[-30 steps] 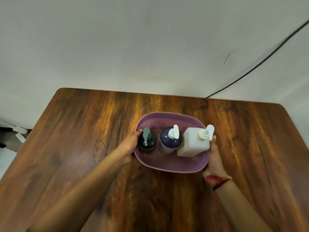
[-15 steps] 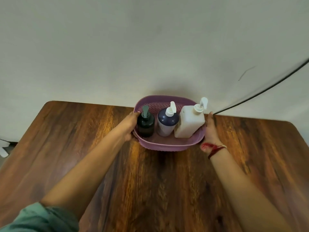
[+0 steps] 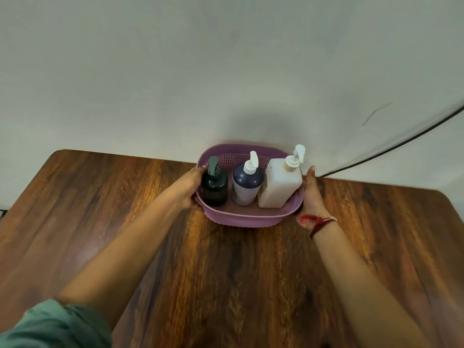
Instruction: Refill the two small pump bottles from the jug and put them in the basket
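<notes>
A purple plastic basket point(image 3: 244, 218) stands at the far edge of the wooden table point(image 3: 125, 209), against the wall. Inside it stand a dark green pump bottle point(image 3: 214, 188) on the left, a dark blue pump bottle point(image 3: 247, 185) in the middle and a white square jug point(image 3: 280, 185) with a pump on the right. My left hand point(image 3: 192, 187) grips the basket's left rim, thumb at the top edge. My right hand point(image 3: 311, 194) holds the right rim, thumb up beside the jug.
A pale wall point(image 3: 226, 71) rises right behind the basket. A black cable point(image 3: 391, 148) runs down the wall to the table's far edge at the right. A red thread band point(image 3: 317, 222) sits on my right wrist.
Both hands have pushed the basket away from me, from the middle of the table to its far edge by the wall. The bottles stayed upright inside.
</notes>
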